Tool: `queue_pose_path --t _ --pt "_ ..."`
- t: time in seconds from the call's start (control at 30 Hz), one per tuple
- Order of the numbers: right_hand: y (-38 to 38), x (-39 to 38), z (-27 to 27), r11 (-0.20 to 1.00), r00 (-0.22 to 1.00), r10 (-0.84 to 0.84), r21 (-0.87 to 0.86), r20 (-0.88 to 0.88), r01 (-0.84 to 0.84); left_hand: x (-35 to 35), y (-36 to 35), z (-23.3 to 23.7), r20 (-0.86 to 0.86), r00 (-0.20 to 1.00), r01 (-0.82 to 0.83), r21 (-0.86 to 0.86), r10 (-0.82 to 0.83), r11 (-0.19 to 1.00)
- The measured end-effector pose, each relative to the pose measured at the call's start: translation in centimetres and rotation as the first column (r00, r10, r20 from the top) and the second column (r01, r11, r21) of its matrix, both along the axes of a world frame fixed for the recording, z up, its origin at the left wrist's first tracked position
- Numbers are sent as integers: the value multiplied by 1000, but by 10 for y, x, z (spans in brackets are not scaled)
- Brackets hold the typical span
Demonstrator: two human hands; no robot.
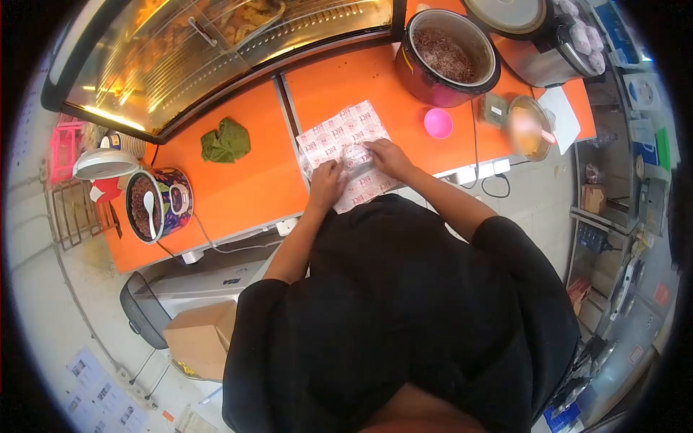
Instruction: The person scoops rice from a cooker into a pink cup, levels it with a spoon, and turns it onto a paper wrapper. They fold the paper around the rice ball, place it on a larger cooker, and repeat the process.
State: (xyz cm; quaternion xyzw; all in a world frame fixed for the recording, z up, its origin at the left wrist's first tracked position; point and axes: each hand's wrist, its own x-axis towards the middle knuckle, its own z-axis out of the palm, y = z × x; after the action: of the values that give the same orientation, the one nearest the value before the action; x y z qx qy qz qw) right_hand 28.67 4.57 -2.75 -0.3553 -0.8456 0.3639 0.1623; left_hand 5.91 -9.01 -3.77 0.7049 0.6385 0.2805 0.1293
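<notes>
A sheet of printed pink-and-white wrapping paper (344,124) lies on the orange counter in front of me. On it sits a small whitish wrapped bundle (354,156), partly covered by my fingers. My left hand (327,185) is closed at the bundle's left side, its fingertips on the paper. From the right, my right hand (390,159) pinches the bundle's upper right edge. The lower part of the paper hangs toward my body. What the bundle contains is hidden.
A large pot of dark reddish rice (444,58) and a pink cup (438,123) stand to the right. Green leaves (225,141) lie left. Farther left is a patterned rice cooker (172,198) with a white spoon (149,209). A lit glass display case (216,65) borders the back.
</notes>
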Motion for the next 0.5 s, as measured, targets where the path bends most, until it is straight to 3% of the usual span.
queue_pose_path --t 0.03,0.17,0.23,0.27,0.33,0.37,0.4,0.47,0.5 --pt "-5 7 3 1000 1000 18 -4 -14 -18 3 -8 22 -185 982 19 -28 -24 999" --pt "-2 22 -11 982 988 109 166 -111 -90 5 -8 11 -299 954 -20 -32 9 999" --pt "16 18 1 981 998 -2 -191 60 13 -1 2 10 -325 946 -45 -119 4 992" --pt "25 15 1 981 998 -5 -194 61 16 -5 7 10 -325 946 -42 -122 0 992" --pt "47 10 -13 951 995 99 -294 8 -93 -16 18 17 -125 989 -118 -300 83 947" --pt "52 7 -19 930 991 74 -352 -112 -109 -20 27 21 -139 986 -137 -392 89 910" --pt "57 3 -23 930 992 62 -354 -108 -97 -27 33 10 -135 988 -125 -394 77 911" --pt "74 -11 -39 963 969 242 -132 53 -233 -39 46 -21 7 996 -75 -475 89 877" --pt "88 -36 -106 917 854 358 -312 378 -247 -38 53 -13 -86 995 -91 -447 59 890"
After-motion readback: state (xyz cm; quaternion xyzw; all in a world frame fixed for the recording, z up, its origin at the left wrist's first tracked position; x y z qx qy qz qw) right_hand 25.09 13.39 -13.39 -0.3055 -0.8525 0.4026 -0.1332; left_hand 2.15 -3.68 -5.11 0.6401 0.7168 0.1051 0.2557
